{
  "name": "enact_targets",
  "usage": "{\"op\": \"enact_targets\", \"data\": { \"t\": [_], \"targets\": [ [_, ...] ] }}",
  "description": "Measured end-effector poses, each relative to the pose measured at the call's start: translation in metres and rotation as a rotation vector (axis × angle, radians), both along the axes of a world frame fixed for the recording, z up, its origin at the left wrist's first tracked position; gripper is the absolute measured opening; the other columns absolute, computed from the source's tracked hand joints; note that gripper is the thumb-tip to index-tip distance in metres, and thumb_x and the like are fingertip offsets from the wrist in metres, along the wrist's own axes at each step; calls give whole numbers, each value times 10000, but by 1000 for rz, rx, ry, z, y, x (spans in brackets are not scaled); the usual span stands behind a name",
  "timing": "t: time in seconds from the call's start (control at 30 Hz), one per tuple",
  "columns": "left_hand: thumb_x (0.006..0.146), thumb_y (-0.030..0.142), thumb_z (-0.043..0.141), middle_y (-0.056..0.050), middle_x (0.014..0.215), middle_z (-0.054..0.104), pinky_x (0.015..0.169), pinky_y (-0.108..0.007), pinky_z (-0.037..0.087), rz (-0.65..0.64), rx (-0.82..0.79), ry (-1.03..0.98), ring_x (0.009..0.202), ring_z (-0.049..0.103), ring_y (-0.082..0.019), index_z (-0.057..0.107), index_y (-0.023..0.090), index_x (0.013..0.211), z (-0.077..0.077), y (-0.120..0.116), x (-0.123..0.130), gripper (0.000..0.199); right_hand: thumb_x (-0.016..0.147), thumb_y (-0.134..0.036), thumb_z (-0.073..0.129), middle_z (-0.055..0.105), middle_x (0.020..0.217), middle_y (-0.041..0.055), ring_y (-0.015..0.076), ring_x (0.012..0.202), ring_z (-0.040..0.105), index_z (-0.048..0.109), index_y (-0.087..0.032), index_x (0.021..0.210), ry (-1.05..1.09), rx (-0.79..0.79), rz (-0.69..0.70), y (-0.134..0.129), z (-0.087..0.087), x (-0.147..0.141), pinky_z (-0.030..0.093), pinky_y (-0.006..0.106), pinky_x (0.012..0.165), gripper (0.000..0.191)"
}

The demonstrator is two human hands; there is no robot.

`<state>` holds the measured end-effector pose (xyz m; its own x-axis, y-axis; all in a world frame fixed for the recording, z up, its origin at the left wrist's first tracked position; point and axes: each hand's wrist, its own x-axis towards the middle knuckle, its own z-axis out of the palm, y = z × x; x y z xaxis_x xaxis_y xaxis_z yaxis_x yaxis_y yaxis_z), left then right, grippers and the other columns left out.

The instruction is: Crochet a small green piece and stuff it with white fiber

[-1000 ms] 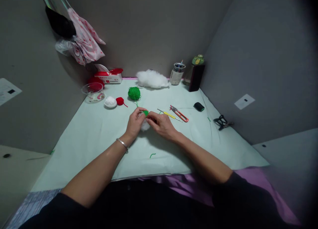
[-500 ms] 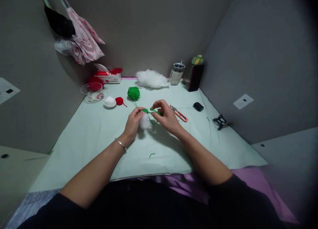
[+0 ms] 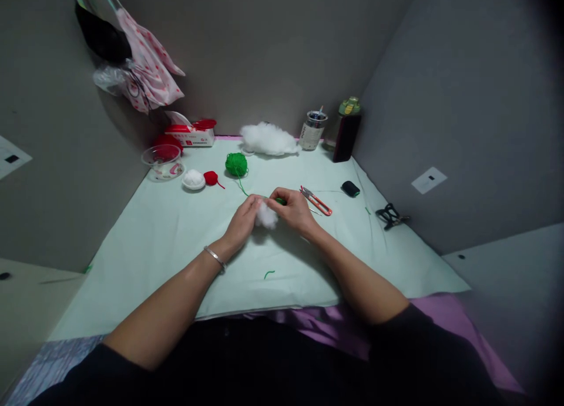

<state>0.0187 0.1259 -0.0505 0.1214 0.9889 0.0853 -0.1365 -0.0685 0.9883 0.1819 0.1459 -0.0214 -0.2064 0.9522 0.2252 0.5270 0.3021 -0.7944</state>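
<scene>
Right at the fingertips, the left hand (image 3: pixel 241 222) and right hand (image 3: pixel 294 211) are both pinched nearly closed; the left's got white fluff (image 3: pixel 267 215), the right some green yarn (image 3: pixel 281 201). Green ball (image 3: pixel 237 164) sits just beyond, snips (image 3: pixel 316 201) off right.

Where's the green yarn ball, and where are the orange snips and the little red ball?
Green yarn ball (image 3: pixel 236 164): head view, middle of its front.
Orange snips (image 3: pixel 322 205): head view, on the handle.
Little red ball (image 3: pixel 210 178): head view, its middle.
</scene>
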Motion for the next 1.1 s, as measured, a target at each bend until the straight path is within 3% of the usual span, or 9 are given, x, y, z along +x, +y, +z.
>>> {"op": "enact_targets", "data": {
  "t": [0.1,0.23,0.47,0.63,0.87,1.1],
  "targets": [
    [937,483,652,-1,805,606,638,-266,447,-42,-11,-7,713,539,-165,677,204,993,3,-3,1,286,851,-407,636,529,610,-36,128,603,427,614,-196,707,5,-4,-14,4,1,3,301,274,591,256],
    [831,419,752,19,775,622,597,-250,417,-51,-19,-11,641,531,-143,636,204,1079,8,-1,-4,347,879,-454,613,489,609,-43,129,614,411,593,-199,715,21,-1,35,0,4,4,289,277,594,304],
    [754,207,708,34,748,608,589,-234,367,107,-5,30,655,506,-133,630,201,884,1,11,-9,152,898,-405,572,478,637,-49,128,630,418,596,-203,748,21,-31,259,-12,6,-6,316,270,623,253],
    [790,258,672,47,676,565,524,-234,342,73,-84,-21,571,473,-130,650,209,983,4,7,-4,200,888,-385,572,486,632,-46,132,623,413,587,-205,739,1,-21,182,-10,2,-8,298,281,629,234],
    [885,457,639,-44,908,677,567,-237,453,-2,-133,-143,732,581,-161,706,194,970,23,2,-10,284,922,-443,527,461,623,-45,135,624,416,553,-211,711,16,-6,112,-5,5,-1,294,286,616,314],
    [795,378,792,-5,831,644,572,-228,450,-60,-149,-176,680,566,-136,700,199,1030,25,3,-12,310,918,-414,519,527,659,-28,143,652,463,601,-201,751,13,0,117,-4,6,0,332,272,629,283]
  ]
}}
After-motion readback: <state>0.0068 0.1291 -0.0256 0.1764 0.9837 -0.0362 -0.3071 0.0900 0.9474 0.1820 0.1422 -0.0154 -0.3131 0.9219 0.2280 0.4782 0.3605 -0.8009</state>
